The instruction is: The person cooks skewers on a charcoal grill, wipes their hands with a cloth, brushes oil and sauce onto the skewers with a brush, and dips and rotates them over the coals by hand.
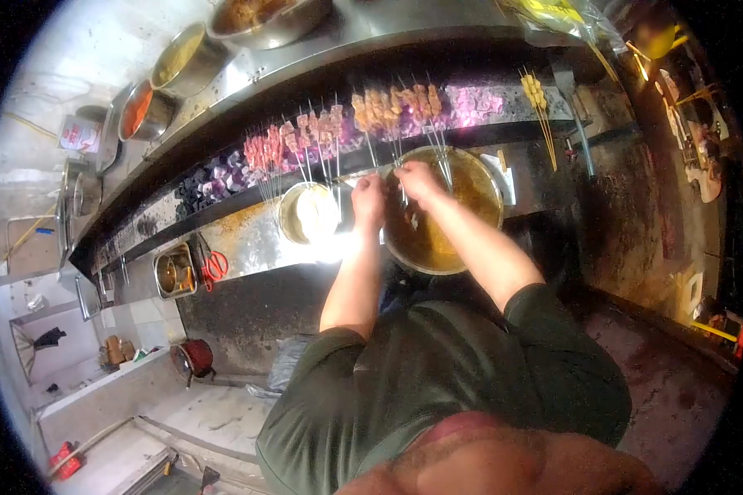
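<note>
Skewers of browned meat (pixel 376 110) lie across a long charcoal grill, their metal sticks pointing down toward me. My left hand (pixel 369 200) is closed at the lower end of a skewer stick, between a pale bowl (pixel 309 213) and a large round pan of brown liquid (pixel 479 198). Over the upper part of that pan, my right hand (pixel 418 182) is closed around the ends of skewer sticks. Redder meat skewers (pixel 264 148) rest farther left on the grill, with pinkish ones (pixel 314 129) between.
Glowing coals (pixel 475 105) lie right of the meat, dark coals (pixel 198 190) at left. Yellowish skewers (pixel 534 91) and a long-handled scraper (pixel 574 107) are at right. Red scissors (pixel 215 266) lie beside a metal container (pixel 175 272). Metal pots (pixel 182 59) stand behind the grill.
</note>
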Demonstrator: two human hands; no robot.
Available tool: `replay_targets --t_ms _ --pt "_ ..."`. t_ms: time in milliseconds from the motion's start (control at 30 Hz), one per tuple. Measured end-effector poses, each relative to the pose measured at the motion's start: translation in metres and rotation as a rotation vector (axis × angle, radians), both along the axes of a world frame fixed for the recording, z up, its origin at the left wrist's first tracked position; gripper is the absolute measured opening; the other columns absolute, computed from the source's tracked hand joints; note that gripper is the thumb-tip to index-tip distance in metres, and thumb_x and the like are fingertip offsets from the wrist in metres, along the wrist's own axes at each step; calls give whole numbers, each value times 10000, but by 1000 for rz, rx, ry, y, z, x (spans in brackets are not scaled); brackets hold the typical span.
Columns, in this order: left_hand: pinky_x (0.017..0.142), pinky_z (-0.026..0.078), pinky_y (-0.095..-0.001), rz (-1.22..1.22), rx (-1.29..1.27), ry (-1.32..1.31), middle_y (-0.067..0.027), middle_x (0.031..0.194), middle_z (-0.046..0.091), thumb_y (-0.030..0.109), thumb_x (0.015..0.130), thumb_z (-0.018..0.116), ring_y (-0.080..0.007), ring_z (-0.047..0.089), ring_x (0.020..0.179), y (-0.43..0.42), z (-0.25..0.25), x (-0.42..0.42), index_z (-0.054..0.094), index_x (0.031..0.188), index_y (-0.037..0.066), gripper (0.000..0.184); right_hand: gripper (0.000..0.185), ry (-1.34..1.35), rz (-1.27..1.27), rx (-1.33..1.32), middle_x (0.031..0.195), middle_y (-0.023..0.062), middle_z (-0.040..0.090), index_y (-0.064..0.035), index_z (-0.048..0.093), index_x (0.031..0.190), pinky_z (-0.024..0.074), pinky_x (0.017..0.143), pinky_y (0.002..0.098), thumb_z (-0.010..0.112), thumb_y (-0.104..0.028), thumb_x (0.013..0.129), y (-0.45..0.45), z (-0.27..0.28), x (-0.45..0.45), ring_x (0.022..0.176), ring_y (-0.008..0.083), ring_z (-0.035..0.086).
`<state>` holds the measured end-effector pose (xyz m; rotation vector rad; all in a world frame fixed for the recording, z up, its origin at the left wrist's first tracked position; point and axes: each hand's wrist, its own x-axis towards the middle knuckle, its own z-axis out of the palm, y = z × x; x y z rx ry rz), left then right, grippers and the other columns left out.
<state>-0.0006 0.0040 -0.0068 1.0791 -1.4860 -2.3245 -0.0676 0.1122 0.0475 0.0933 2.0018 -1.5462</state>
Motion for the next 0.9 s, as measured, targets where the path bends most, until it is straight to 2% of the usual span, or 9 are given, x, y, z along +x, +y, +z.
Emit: replay_targets --t_ms 167,267,467,567,667,767,800,867,900 --pt "463 393 -224 -15 111 17 -23 658 533 172 879 516 -100 481 522 2 6 1 537 866 41 133 203 -48 -15 -6 665 94 571 28 587 855 423 523 312 568 -174 850 0 2 0 565 169 530" --pt "549 435 -268 -22 93 -33 -68 695 569 149 878 528 -157 532 588 3 14 2 552 813 21 145 222 -39 -12 -40 674 93 574 31 585 882 422 523 311 552 -187 859 0 -8 -1 561 167 526" --pt "565 437 -285 -31 124 -18 -77 727 573 130 846 540 -171 545 624 2 13 2 565 850 7 126 253 -45 -78 -103 682 97 576 39 587 921 416 514 316 528 -201 866 -1 -11 0 541 160 516" --pt "467 394 -224 -9 122 -6 -31 663 538 194 883 528 -105 483 523 7 20 2 535 851 29 169 247 -6 -43 9 759 126 610 30 592 952 455 601 330 533 -190 859 5 17 4 651 195 581" --pt "572 442 -273 -50 125 -32 -85 752 577 171 876 535 -169 549 637 2 20 7 562 886 -8 181 275 300 -25 112 904 156 626 20 572 1030 463 761 340 542 -191 856 3 -34 0 858 232 604" --pt "567 445 -268 -73 140 -22 -83 764 577 183 885 538 -167 549 640 2 27 10 554 927 -13 201 346 350 -27 153 1075 164 591 13 521 1123 419 887 356 550 -207 857 25 26 10 1030 257 557" --pt "565 446 -270 -65 135 -32 -85 768 578 181 885 540 -169 550 642 2 27 13 551 936 -13 201 338 531 -98 134 983 150 616 9 538 1078 451 800 334 591 -210 825 33 12 8 895 245 590" --pt "561 449 -274 -48 123 -40 -87 775 580 176 883 544 -172 554 646 1 27 13 546 955 -14 202 387 593 -92 186 1161 176 521 4 453 1198 409 915 385 532 -195 875 54 16 4 1012 279 548" --pt "530 441 -266 -36 126 -20 -84 761 581 168 881 542 -163 552 622 1 27 15 545 928 -10 184 407 475 -130 159 1153 172 519 1 420 1223 443 835 360 528 -191 880 61 35 4 926 249 566"
